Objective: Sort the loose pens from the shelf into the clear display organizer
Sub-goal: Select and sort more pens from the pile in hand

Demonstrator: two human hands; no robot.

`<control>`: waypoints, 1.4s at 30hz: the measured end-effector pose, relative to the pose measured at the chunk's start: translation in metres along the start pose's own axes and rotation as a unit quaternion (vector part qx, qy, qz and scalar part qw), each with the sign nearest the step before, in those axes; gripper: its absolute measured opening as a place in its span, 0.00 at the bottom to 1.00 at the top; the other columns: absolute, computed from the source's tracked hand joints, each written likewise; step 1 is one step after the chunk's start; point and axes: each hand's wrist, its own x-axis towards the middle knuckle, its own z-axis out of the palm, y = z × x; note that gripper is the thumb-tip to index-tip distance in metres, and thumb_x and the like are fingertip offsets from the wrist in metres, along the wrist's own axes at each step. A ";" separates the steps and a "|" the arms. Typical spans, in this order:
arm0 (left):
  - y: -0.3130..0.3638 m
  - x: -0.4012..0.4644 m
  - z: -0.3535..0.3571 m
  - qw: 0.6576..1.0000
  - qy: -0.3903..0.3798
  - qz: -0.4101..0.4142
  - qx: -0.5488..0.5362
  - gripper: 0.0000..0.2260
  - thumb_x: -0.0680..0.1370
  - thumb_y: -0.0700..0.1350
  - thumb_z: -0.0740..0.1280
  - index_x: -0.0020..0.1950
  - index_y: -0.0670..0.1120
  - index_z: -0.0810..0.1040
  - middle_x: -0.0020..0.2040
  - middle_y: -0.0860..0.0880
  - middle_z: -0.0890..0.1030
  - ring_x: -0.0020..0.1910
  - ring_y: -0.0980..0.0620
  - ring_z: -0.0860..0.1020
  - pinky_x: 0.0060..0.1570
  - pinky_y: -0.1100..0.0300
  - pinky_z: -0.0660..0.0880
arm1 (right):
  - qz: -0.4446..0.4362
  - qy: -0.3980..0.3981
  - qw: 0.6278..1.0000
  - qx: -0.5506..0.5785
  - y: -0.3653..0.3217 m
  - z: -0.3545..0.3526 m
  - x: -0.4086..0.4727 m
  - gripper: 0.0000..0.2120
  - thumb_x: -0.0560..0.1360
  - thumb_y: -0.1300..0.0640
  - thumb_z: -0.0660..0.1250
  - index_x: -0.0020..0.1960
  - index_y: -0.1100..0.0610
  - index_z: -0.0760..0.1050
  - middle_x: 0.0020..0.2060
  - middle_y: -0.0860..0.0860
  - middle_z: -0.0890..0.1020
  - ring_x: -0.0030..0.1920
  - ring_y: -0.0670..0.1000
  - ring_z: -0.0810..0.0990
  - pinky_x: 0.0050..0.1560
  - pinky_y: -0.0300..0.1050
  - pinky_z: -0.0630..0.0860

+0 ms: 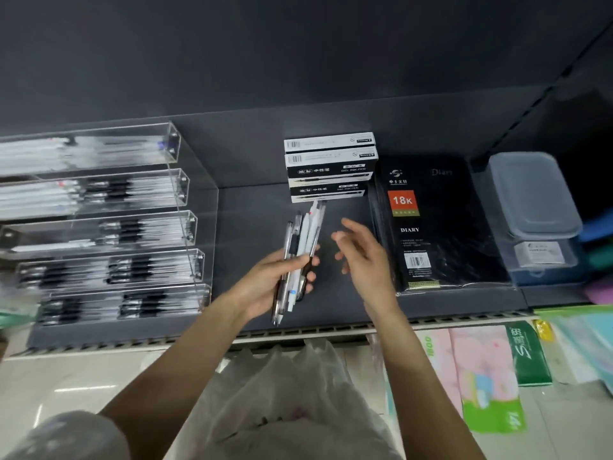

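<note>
The left hand (278,280) is curled around a bundle of pens (298,257), some clear with black grips and some white, and it holds them above the dark shelf (258,207). The pens point away from the person, and their far ends are close to the lowest pen box (328,191), but I cannot tell if they touch it. The right hand (361,257) is beside the bundle, apart from it, with the fingers loose and spread, and it holds nothing. The clear display organizer (139,220) stands on the left part of the shelf, well apart from both hands. It has five stepped rows, and each row already contains pens that lie lengthwise, though the blur hides the details. Behind the hands there is a stack of black and white pen boxes, and just to the right of it lies a black diary (431,227) with an orange label that says 18K. Further right there are lidded plastic containers (534,207), one on top of another. Below the front edge of the shelf, a white plastic bag (292,403) is near the person's body, and colourful packets (487,376) lie on the lower level at the right.
</note>
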 end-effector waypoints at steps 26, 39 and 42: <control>0.000 -0.046 -0.052 1.000 -0.002 0.025 0.017 0.12 0.78 0.37 0.64 0.60 0.45 0.77 0.54 0.46 0.83 0.43 0.54 0.82 0.40 0.62 0.78 | 0.007 -0.294 0.919 -0.261 -0.062 0.048 0.045 0.16 0.67 0.57 0.76 0.53 0.58 0.78 0.35 0.50 0.77 0.33 0.40 0.73 0.37 0.28 0.69; 0.008 -0.040 -0.065 0.999 0.003 0.039 0.022 0.11 0.78 0.36 0.64 0.59 0.42 0.77 0.52 0.49 0.84 0.38 0.57 0.80 0.36 0.64 0.76 | -0.031 -0.153 0.984 -0.085 -0.079 0.063 0.060 0.04 0.77 0.59 0.65 0.43 0.56 0.76 0.33 0.47 0.78 0.30 0.41 0.71 0.29 0.33 0.64; 0.002 -0.038 -0.067 0.998 0.030 0.052 -0.012 0.11 0.78 0.36 0.63 0.60 0.42 0.77 0.52 0.50 0.84 0.40 0.56 0.81 0.38 0.63 0.77 | -0.061 -0.008 0.998 0.010 -0.094 0.057 0.045 0.07 0.77 0.62 0.64 0.40 0.56 0.73 0.27 0.47 0.78 0.26 0.44 0.71 0.26 0.35 0.66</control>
